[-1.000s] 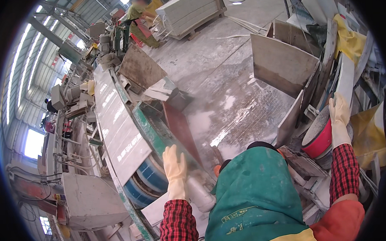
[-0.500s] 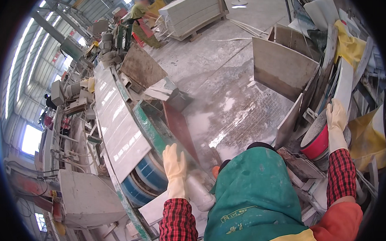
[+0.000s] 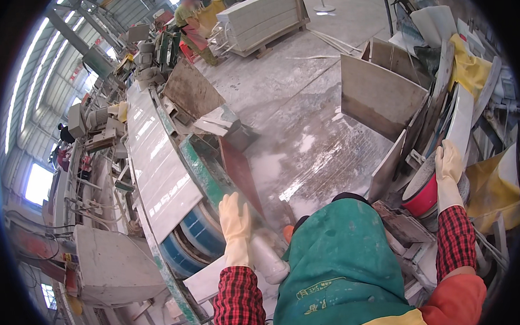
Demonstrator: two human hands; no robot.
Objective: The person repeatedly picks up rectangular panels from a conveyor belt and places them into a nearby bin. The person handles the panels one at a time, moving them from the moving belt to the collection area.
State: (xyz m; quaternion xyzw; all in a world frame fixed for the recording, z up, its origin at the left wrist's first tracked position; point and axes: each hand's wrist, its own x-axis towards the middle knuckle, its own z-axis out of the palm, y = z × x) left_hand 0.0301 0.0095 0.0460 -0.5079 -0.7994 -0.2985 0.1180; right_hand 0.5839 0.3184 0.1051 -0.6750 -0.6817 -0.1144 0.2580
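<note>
My left hand (image 3: 235,227), in a cream rubber glove, is held with its fingers stretched out and nothing visible in it. It is beside the green-painted frame (image 3: 203,167) and the blue roller (image 3: 204,232) of the slab line. A pale, glossy slab (image 3: 160,166) lies along that line on the left. On the right, my gloved right hand (image 3: 449,164) has its fingers extended near a long white strip (image 3: 463,110). Just left of it sits a red-sided round container (image 3: 420,196) with a grey top. Whether that hand touches the strip, I cannot tell.
Brownish boards (image 3: 378,95) lean at the right, near a yellow cloth (image 3: 468,66). Wet patches mark the floor (image 3: 293,127). Far off, a person (image 3: 193,30) stands by stacked pale slabs (image 3: 261,20). A block-shaped grey housing (image 3: 117,262) stands at the left.
My right hand has shifted slightly left and down, its fingers more upright. My left hand stays nearly in place. The distant person has straightened a little.
</note>
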